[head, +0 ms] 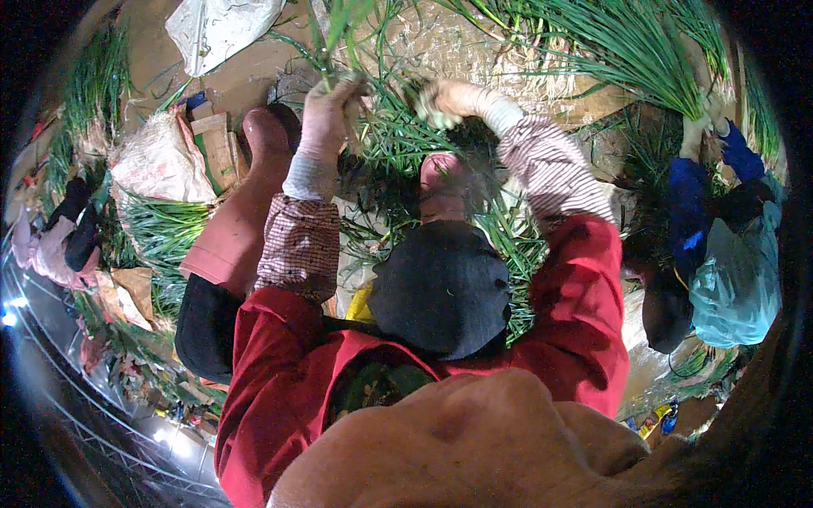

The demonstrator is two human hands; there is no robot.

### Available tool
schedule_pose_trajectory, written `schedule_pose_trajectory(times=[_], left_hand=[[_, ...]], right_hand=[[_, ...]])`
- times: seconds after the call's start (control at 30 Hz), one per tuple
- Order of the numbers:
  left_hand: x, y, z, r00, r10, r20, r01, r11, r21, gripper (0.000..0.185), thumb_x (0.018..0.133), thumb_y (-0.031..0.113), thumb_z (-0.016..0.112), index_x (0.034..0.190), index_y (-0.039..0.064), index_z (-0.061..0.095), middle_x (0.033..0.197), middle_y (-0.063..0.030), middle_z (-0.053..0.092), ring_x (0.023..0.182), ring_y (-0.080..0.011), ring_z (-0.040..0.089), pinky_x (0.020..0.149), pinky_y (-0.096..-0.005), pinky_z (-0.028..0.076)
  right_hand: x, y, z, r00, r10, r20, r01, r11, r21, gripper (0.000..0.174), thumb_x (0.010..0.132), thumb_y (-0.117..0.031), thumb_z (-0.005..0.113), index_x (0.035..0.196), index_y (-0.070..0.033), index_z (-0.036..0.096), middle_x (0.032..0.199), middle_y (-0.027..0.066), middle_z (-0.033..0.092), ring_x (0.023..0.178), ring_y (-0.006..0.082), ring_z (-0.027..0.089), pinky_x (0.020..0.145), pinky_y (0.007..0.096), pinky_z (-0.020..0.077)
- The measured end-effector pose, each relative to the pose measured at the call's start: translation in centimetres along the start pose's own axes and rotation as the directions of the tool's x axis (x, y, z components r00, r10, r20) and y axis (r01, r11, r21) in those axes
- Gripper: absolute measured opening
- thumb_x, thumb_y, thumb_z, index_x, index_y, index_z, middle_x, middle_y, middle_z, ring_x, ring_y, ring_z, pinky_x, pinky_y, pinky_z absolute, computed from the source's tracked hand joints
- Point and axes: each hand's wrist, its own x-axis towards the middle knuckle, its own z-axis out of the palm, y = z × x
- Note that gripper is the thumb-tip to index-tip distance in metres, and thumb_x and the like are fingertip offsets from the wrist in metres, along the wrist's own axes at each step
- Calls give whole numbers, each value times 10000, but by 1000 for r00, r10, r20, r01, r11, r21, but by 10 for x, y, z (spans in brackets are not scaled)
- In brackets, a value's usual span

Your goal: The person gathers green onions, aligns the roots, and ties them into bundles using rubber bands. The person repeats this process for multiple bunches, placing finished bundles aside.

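Note:
My left hand (330,111) is closed around the lower part of a few green onions (346,28), whose leaves point away from me and are blurred. To its right, my right hand (448,105) is smeared by motion, its fingers beside a heap of loose green onion leaves (400,130). Whether it grips anything cannot be made out. The loose leaves lie between my hands, above the toe of my pink rubber boot (439,171). More leaves (508,235) spread beneath my right forearm.
Bunched green onions with pale roots (552,54) lie ahead on wet ground. At right, a person in blue sleeves (689,190) holds a large bunch (660,76). A woven sack (162,159) and green onions (165,222) are left of my boot; another person (63,241) is beyond.

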Motion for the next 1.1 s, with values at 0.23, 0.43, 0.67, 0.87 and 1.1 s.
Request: schedule_pose_trajectory(times=[0.23, 0.43, 0.67, 0.87, 1.1], left_hand=[[13, -22, 17, 936, -235, 264, 292, 935, -200, 316, 917, 146, 476, 1204, 25, 526, 687, 37, 491, 609, -84, 472, 574, -201, 410], [32, -58, 27, 888, 77, 454, -130, 988, 86, 424, 808, 13, 527, 1229, 62, 516, 874, 11, 568, 623, -83, 442, 534, -205, 376], [13, -68, 21, 903, -29, 429, 55, 997, -49, 328, 867, 49, 467, 1190, 12, 510, 898, -47, 596, 728, -114, 531, 649, -233, 455], [6, -67, 26, 924, -355, 141, 364, 930, -50, 256, 920, 191, 465, 1063, 38, 612, 590, 87, 324, 496, -40, 324, 447, -197, 272], [5, -59, 34, 978, -205, 29, 206, 978, -28, 216, 839, 197, 622, 1030, 98, 632, 653, 89, 481, 478, -24, 354, 432, -170, 255]], right_hand=[[10, -21, -79, 926, 169, -339, -361, 658, -660, 245, 821, -278, 519, 768, -63, 625, 688, 130, 625, 636, 259, 641, 564, 385, 516], [-32, -42, -14, 997, 66, 39, -50, 946, -320, 377, 840, -408, 580, 1067, -113, 637, 898, 160, 646, 861, 310, 623, 796, 396, 482], [-31, -40, 28, 968, -18, 248, -158, 726, 669, 190, 805, -223, 676, 915, -69, 658, 766, 69, 656, 667, 151, 588, 659, 297, 491], [-6, -8, 16, 892, 404, -201, -439, 880, -180, 505, 812, -497, 556, 932, -16, 655, 960, 211, 639, 936, 363, 607, 807, 413, 484], [26, -5, 36, 921, 348, -175, -296, 918, 264, 398, 812, -379, 640, 994, -25, 651, 970, 168, 655, 885, 276, 632, 814, 333, 487]])
